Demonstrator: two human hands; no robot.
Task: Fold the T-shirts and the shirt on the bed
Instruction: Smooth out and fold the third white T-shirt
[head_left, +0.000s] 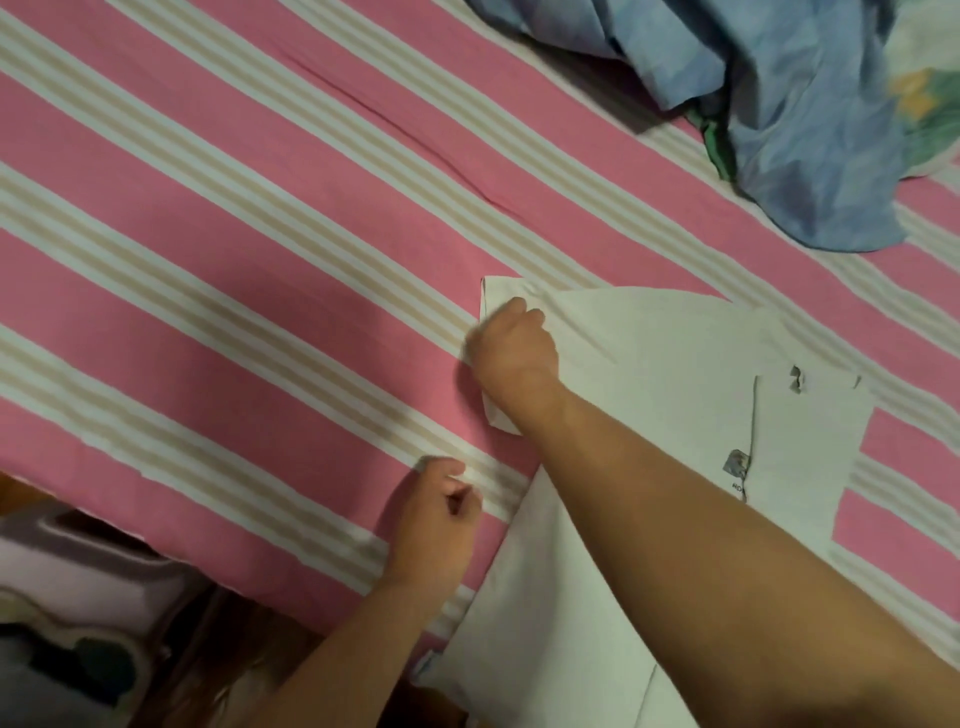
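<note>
Right hand (511, 353) is curled down on the left edge of the white T-shirt (649, 374), fingers pinching the fabric there as far as I can tell, forearm crossing over the shirt from 5 o'clock. Left hand (441, 514) sits at about 7 o'clock with fingers loosely curled in a half fist, holding nothing, hovering just beside the shirt's lower left edge over the bedsheet (234, 249).

Biggest thing is that sheet, pink with white and beige stripes running diagonally, filling most of the view. White T-shirt lies flat at 4 o'clock, partly folded, one flap laid over a grey print (735, 462) so only bits of it show, lettering too small to read. Its bottom end is cut off by the frame and hidden under the arm.

Crumpled blue garment (779, 130) is heaped at 1 o'clock, well apart from the hands, with a floral fabric (919, 98) behind it, cut off at the edge. Blurry lilac stuff (88, 582) off the bed at 8 o'clock, can't make it out.
</note>
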